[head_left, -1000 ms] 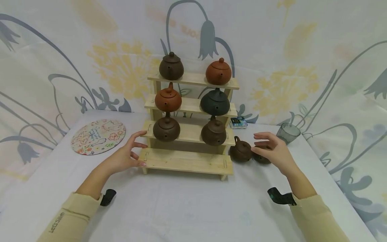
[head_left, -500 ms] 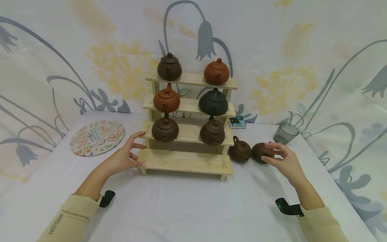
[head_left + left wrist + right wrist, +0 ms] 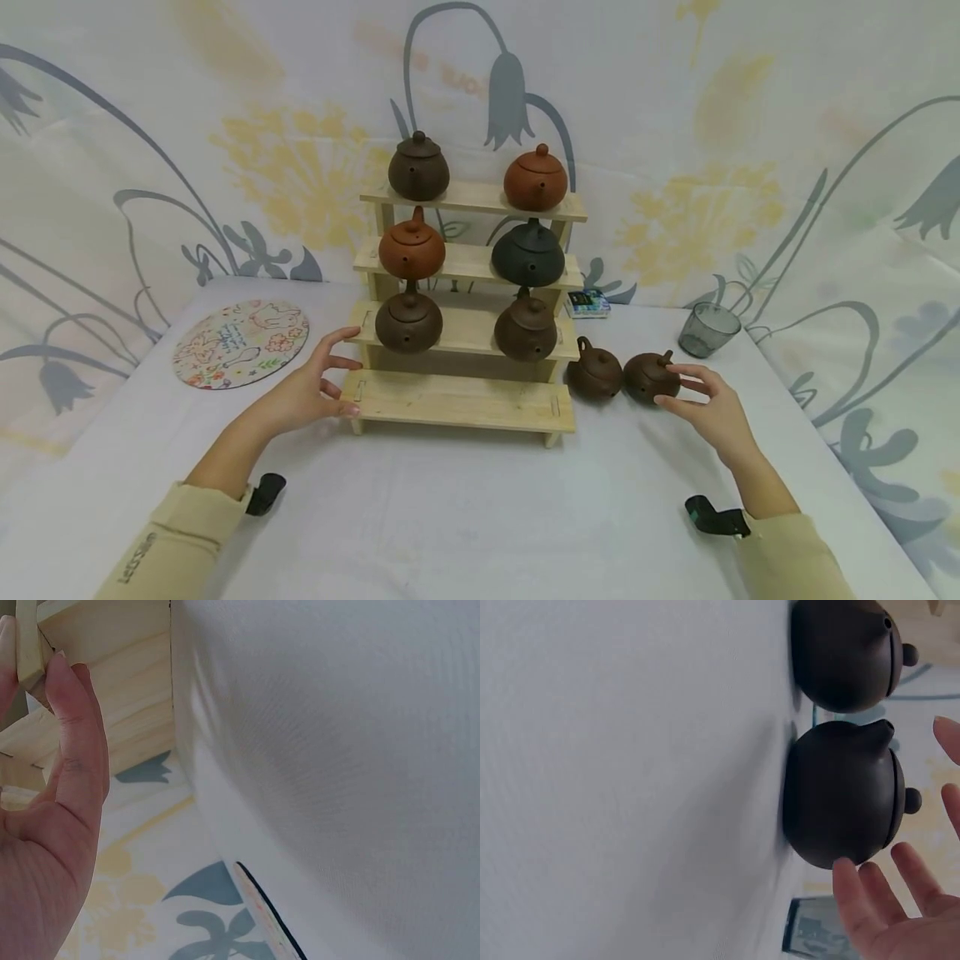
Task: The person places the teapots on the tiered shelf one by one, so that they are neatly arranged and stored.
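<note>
My left hand (image 3: 303, 398) holds the left end of a tiered wooden display stand (image 3: 457, 400), thumb low at the bottom board and fingers higher up. In the left wrist view, a board edge (image 3: 30, 652) lies between its thumb and fingers. On the table right of the stand sit two dark brown teapots. My right hand (image 3: 712, 412) is beside the outer teapot (image 3: 648, 377), fingers spread and fingertips right at its side. The inner teapot (image 3: 595, 375) stands close by. In the right wrist view, a fingertip (image 3: 846, 874) overlaps the outer teapot's body.
Brown, orange and dark green teapots stand in pairs on the upper three boards, among them a green one (image 3: 528, 255). A grey glass cup (image 3: 708, 331) is behind my right hand. A small blue packet (image 3: 588, 304) lies behind the stand; a round patterned mat (image 3: 242, 343) lies left.
My right hand has moved right and slightly down, from in front of the outer teapot to its right side, uncovering it. The left hand has stayed at the stand.
</note>
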`<move>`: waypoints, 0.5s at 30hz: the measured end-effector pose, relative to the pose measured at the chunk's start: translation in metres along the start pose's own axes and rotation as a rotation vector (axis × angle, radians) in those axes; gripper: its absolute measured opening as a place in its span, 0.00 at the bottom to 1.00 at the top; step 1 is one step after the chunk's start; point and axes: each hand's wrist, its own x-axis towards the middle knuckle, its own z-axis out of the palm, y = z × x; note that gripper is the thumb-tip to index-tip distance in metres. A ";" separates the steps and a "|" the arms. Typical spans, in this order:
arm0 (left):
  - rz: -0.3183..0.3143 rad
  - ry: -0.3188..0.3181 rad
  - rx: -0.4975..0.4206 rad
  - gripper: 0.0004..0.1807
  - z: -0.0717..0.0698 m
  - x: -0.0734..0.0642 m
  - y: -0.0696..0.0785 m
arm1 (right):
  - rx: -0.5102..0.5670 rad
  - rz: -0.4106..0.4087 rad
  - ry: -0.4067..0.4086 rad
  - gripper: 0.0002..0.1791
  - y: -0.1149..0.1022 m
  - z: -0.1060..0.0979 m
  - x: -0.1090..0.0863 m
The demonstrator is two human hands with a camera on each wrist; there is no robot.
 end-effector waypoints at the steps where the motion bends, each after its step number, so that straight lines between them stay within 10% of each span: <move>1: 0.003 -0.001 -0.001 0.57 0.000 0.000 0.000 | -0.009 0.000 -0.003 0.32 0.002 -0.001 0.002; 15: 0.025 -0.002 -0.010 0.57 0.000 -0.002 0.004 | 0.006 0.100 -0.101 0.45 0.010 0.001 0.026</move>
